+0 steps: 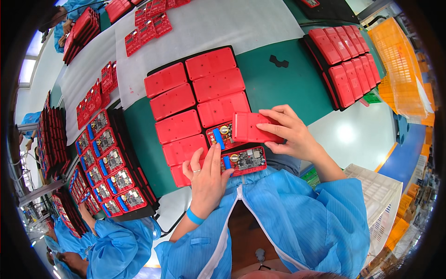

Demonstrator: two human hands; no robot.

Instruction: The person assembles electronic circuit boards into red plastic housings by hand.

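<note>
My right hand [296,138] grips a red plastic cover [251,126] by its right end, tilted over an open red housing. Inside that housing sit a circuit board [227,135], a round metal part and a blue strip [219,138]. Fingertips of my left hand [204,182] rest at the lower end of the blue strip, its fingers stretched out and holding nothing. Just nearer to me lies another open housing with its circuit board [248,159] showing. Closed red housings [218,109] fill the rest of the black tray [150,73] in two columns.
At the left, a tray of open housings [111,160] stands on the green table [265,88]. Stacked red housings [346,65] are at the far right, near a yellow crate [395,60]. Red boards [147,30] lie on white sheeting. A co-worker's blue sleeve [123,242] is at lower left.
</note>
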